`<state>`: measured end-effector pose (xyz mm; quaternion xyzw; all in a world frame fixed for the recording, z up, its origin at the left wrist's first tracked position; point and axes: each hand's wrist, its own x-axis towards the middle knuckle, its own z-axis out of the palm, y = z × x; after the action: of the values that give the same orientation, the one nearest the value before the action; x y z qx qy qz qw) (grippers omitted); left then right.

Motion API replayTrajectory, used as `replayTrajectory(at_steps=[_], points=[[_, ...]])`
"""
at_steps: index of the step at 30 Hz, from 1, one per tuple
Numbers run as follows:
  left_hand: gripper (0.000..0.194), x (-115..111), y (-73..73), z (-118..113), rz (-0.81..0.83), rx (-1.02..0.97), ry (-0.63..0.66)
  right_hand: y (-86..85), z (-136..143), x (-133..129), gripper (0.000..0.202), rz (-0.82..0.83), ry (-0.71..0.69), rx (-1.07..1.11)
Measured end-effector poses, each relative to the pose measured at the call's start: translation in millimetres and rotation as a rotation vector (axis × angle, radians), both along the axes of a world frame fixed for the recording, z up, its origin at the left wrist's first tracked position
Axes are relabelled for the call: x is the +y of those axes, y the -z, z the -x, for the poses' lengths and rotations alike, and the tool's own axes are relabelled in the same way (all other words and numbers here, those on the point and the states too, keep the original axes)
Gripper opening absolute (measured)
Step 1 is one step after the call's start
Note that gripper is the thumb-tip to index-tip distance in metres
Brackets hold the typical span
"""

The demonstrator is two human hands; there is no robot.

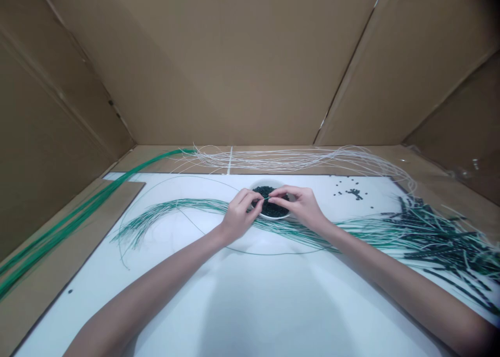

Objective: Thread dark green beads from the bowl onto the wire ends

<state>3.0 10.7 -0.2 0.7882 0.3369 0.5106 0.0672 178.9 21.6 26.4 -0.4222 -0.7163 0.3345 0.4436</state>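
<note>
Both hands meet above a white bowl (272,218) filled with small dark green beads (269,208). My left hand (242,211) pinches a thin green strand from the left side of the bowl. From the right, my right hand (297,203) pinches at the same short stretch of strand, its fingertips close to the left ones. Whether a bead sits between the fingertips is too small to tell. Under the hands and behind the wrists, a bundle of green strands (289,232) runs across the white board. One loose green strand curves below the bowl.
Dark beaded strands (449,242) are heaped at the right. Loose dark beads (353,193) lie right of the bowl. White strands (273,161) stretch along the back, and long green strands (89,201) cross the left edge. Cardboard walls (234,65) surround the white board (253,305).
</note>
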Motion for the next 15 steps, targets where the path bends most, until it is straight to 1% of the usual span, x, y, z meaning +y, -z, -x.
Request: replayTrajectory(at_steps=[15], points=[[0.006, 0.0, -0.7, 0.3, -0.001, 0.003, -0.001, -2.6, 2.2, -2.1, 0.014, -0.002, 0.001, 0.036]])
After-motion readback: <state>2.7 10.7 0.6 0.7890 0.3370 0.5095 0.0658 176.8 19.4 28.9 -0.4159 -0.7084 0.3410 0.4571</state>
